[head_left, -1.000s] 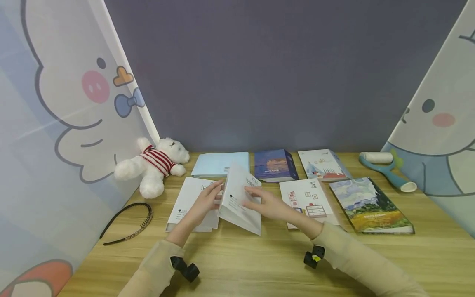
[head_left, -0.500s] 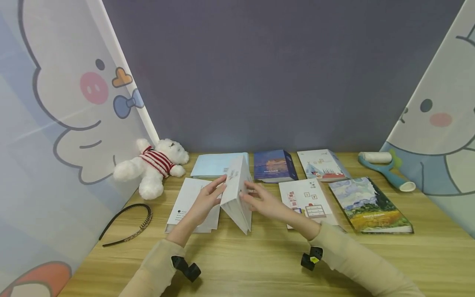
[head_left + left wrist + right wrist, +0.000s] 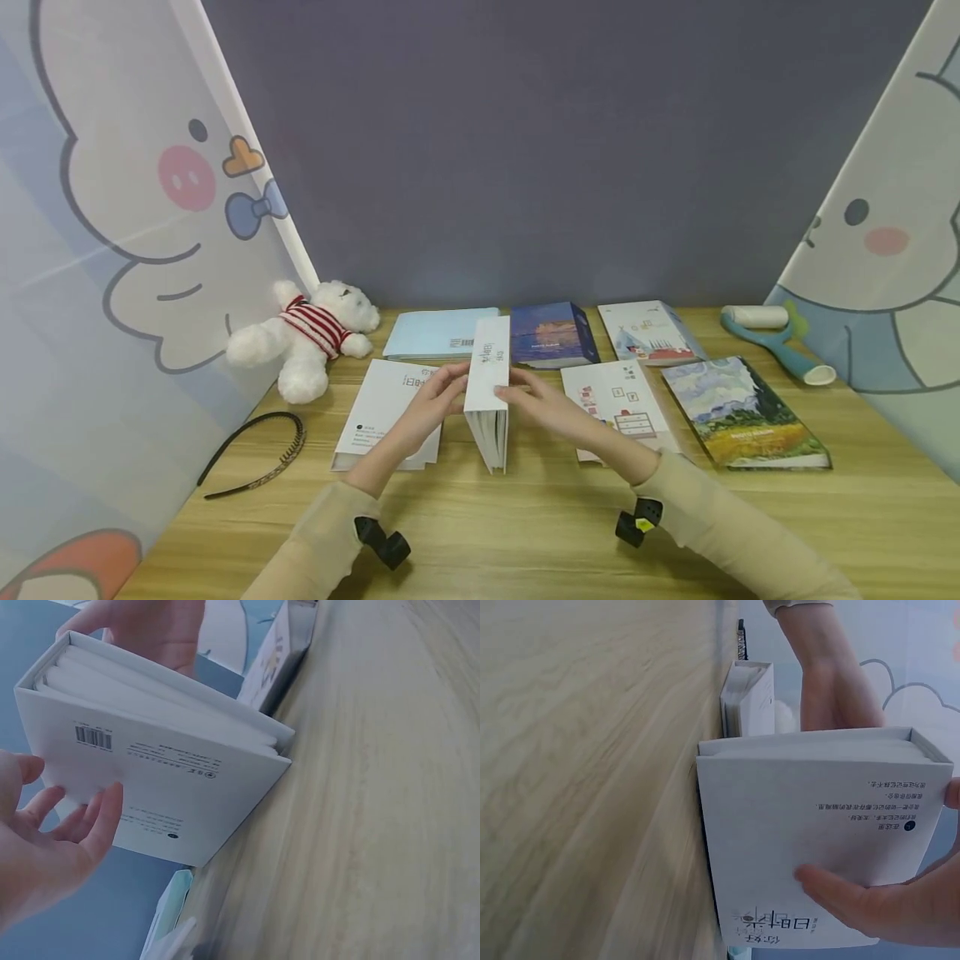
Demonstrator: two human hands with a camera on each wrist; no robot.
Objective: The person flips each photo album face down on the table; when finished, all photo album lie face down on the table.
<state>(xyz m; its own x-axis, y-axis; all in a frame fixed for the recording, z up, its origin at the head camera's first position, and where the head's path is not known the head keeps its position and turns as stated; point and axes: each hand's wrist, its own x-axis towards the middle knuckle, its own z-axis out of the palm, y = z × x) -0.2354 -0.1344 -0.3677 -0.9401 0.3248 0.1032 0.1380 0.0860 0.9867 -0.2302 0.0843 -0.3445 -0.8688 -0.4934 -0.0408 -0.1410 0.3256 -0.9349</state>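
Note:
A thick white photo album (image 3: 489, 354) stands on edge, spine up, between my two hands. Its lower edges meet the wooden table. My left hand (image 3: 420, 417) is at the left cover, fingertips against the printed side beside the barcode, as the left wrist view shows. On the other side, my right hand (image 3: 551, 412) has a finger over the spine edge and its thumb (image 3: 840, 896) on the cover. White inner pages (image 3: 150, 697) show between the covers. A second white album (image 3: 382, 417) lies flat behind my left hand.
Behind lie a light blue album (image 3: 438, 332), a dark blue one (image 3: 547, 335) and a white illustrated one (image 3: 648, 333). A furniture-print album (image 3: 618, 400) and a landscape album (image 3: 742, 412) lie right. A plush bear (image 3: 315, 329), headband (image 3: 296, 450) and lint roller (image 3: 787, 350) flank them.
The held album has turned from a slant, with its cover facing up, to upright with its spine on top. Both hands have stayed at its sides; the other things lie as before.

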